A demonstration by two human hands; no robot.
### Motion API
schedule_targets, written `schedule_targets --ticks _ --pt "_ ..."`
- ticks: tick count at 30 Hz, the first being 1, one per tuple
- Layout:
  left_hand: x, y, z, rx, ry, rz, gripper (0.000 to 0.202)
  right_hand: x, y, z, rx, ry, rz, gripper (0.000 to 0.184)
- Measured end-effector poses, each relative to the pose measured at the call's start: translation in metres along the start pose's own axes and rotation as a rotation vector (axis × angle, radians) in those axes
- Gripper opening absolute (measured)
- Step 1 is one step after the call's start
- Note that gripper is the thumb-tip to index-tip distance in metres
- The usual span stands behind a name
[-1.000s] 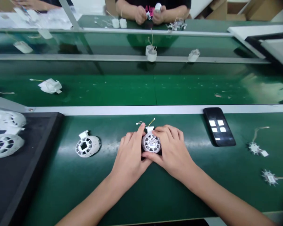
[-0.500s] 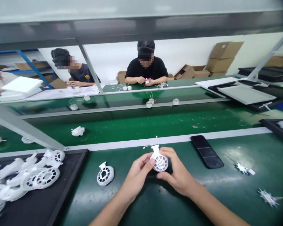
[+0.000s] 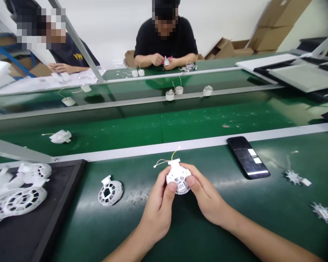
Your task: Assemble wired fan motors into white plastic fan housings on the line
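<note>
Between both hands is a round white plastic housing point(image 3: 177, 176) with slotted openings, a square tab on top and thin wires with small connectors trailing from it. My left hand point(image 3: 161, 196) grips its left side, thumb on the front. My right hand point(image 3: 203, 193) holds the right side, its thumb pressed near the lower face. The fingers behind the housing are hidden. A similar slotted white housing point(image 3: 110, 192) lies on the green table to the left. On the right lie two white star-shaped parts, the upper one point(image 3: 293, 177) and the lower one point(image 3: 323, 213).
A black tray point(image 3: 68, 196) at left holds several white housings. A dark phone point(image 3: 247, 157) lies right of my hands. Beyond a pale rail point(image 3: 142, 150) runs a green belt point(image 3: 131, 127) bearing a white part point(image 3: 60, 136). Two co-workers sit across, handling small parts.
The view has tilted down and come closer. The housing is now tipped, showing more of its upper side, and my right thumb has moved onto its face. The phone screen has lit up partly.
</note>
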State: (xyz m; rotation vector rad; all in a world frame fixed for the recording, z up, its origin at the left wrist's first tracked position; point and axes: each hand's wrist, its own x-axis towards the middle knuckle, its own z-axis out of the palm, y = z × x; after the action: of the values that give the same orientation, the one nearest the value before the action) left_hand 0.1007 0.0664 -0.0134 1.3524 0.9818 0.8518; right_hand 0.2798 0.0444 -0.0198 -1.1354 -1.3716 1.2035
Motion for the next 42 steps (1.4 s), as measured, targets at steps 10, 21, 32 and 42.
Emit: schedule_targets --ticks 10,21,32,42 --pt "0.015 0.010 -0.008 -0.096 0.013 -0.064 0.036 0.006 0.007 -0.008 -0.109 0.012 -0.128 0.041" --pt "0.011 0.012 -0.005 -0.104 -0.038 -0.041 0.036 0.005 -0.003 -0.009 -0.405 0.141 -0.434 0.013" --pt "0.013 0.017 -0.019 0.025 -0.156 0.054 0.035 0.006 -0.013 -0.020 -0.392 0.005 -0.430 0.012" --pt "0.012 0.016 -0.017 -0.023 -0.051 0.046 0.032 -0.001 -0.022 -0.008 -0.419 0.136 -0.355 0.010"
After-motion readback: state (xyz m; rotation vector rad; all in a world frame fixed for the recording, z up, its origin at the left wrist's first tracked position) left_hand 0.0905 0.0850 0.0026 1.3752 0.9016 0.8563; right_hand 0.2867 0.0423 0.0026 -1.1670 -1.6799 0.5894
